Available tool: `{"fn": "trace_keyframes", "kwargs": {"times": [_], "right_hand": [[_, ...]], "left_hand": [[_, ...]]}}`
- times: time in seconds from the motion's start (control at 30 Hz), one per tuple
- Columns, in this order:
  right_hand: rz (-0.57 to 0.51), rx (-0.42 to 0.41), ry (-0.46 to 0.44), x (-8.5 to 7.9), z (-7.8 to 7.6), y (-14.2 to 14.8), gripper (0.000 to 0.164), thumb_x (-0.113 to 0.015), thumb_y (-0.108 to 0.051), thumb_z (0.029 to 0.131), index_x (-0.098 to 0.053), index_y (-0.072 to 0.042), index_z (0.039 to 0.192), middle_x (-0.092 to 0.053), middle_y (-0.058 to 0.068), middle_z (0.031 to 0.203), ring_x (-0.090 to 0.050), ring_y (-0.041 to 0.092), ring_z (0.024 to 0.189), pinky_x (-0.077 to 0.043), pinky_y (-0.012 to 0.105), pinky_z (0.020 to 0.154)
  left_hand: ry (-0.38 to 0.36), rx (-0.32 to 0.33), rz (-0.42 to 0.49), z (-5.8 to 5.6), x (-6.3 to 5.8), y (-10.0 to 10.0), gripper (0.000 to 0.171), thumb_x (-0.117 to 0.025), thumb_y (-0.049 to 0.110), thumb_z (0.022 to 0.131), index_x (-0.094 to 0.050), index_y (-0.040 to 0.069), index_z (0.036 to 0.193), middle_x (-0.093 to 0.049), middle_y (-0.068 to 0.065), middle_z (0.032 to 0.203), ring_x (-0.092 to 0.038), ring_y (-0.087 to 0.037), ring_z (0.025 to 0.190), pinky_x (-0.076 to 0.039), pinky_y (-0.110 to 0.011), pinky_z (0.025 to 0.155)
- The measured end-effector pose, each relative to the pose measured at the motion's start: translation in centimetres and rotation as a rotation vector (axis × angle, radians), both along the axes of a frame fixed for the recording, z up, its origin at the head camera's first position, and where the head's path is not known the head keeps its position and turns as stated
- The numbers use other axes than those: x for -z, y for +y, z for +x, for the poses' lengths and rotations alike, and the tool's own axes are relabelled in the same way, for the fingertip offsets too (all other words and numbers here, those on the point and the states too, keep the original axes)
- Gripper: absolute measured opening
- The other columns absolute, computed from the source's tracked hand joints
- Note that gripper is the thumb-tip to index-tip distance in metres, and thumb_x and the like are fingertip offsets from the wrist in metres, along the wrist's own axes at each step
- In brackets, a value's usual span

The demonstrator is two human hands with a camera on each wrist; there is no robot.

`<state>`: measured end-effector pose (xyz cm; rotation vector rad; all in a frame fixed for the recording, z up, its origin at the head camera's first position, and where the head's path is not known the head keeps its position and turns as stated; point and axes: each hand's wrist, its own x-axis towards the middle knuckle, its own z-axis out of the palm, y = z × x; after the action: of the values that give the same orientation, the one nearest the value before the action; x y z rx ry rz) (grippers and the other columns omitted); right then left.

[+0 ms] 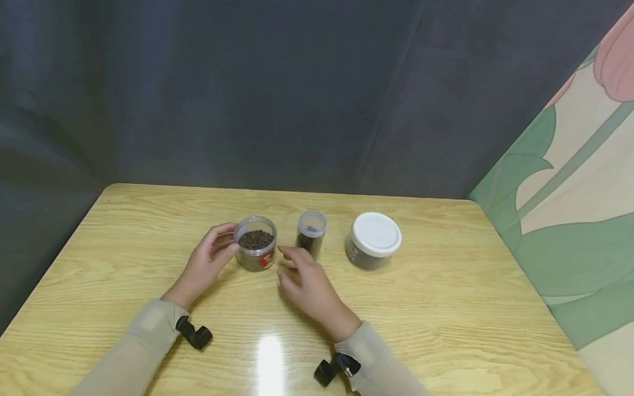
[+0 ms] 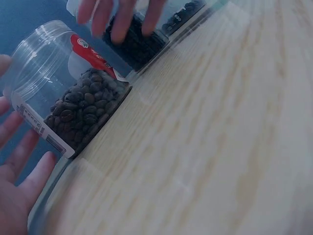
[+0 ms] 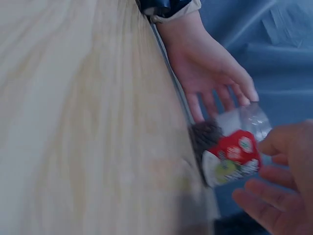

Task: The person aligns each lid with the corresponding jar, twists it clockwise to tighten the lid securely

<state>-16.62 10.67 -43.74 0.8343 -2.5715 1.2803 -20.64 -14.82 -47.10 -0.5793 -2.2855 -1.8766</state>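
A clear open-topped jar [image 1: 249, 262] with a red label holds dark brown coffee beans [image 2: 83, 105] in its lower part. My left hand [image 1: 204, 267] is at its left side, thumb near the front and fingers spread, lightly touching it. In the right wrist view the left thumb meets the jar's rim and the other fingers reach its lower wall. My right hand [image 1: 314, 288] is just right of the jar, fingers loosely bent with nothing in them. Behind those fingers stands a narrow clear container [image 1: 312, 226] with dark contents, its lower part partly hidden.
To the right stands a tub [image 1: 377, 234] with a white lid, a dark lower body and white lettering. All three containers stand on a wood-grain table [image 1: 450, 296]. A dark curtain [image 1: 279, 92] hangs behind it, and a flower-patterned cloth [image 1: 598, 248] is at the right.
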Motion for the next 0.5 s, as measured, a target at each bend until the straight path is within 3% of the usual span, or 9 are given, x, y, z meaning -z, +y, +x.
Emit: {"fn": "trace_keyframes", "kwargs": {"times": [0.2,0.33,0.43,0.5], "right_hand": [[0.068,-0.007,0.244,-1.8,0.7,3.2,0.031,-0.065,-0.003,0.096,-0.063,-0.001,0.128,-0.063,0.011,0.126,-0.062,0.023,0.114,-0.061,0.035,0.087],[0.054,0.003,0.468,-2.9,0.3,5.9,0.025,-0.064,-0.001,0.095,-0.066,0.001,0.119,-0.064,0.012,0.118,-0.064,0.025,0.106,-0.062,0.031,0.077],[0.075,0.036,0.592,-3.7,-0.4,8.3,0.022,-0.060,-0.003,0.094,-0.067,0.001,0.115,-0.064,0.014,0.114,-0.063,0.022,0.092,-0.058,0.023,0.068],[0.108,0.077,0.629,-4.2,-1.0,9.9,0.023,-0.060,-0.003,0.093,-0.068,0.000,0.114,-0.064,0.014,0.113,-0.060,0.019,0.083,-0.054,0.020,0.062]], "left_hand": [[0.039,-0.021,-0.008,-0.1,0.1,-0.2,0.038,-0.054,0.009,0.106,-0.047,-0.002,0.141,-0.052,-0.019,0.140,-0.054,-0.027,0.126,-0.048,-0.015,0.100],[0.055,-0.012,-0.047,-0.3,-0.4,-0.6,0.033,-0.047,0.012,0.109,-0.049,-0.002,0.139,-0.054,-0.018,0.136,-0.055,-0.014,0.119,-0.052,-0.018,0.096],[0.058,-0.023,-0.114,-0.7,-1.1,-1.0,0.033,-0.047,0.014,0.109,-0.051,-0.002,0.137,-0.056,-0.016,0.135,-0.054,-0.015,0.118,-0.052,-0.017,0.095],[0.059,-0.031,-0.188,-1.0,-1.7,-1.4,0.033,-0.048,0.016,0.109,-0.052,-0.002,0.137,-0.057,-0.015,0.134,-0.054,-0.019,0.119,-0.053,-0.021,0.095]]}}
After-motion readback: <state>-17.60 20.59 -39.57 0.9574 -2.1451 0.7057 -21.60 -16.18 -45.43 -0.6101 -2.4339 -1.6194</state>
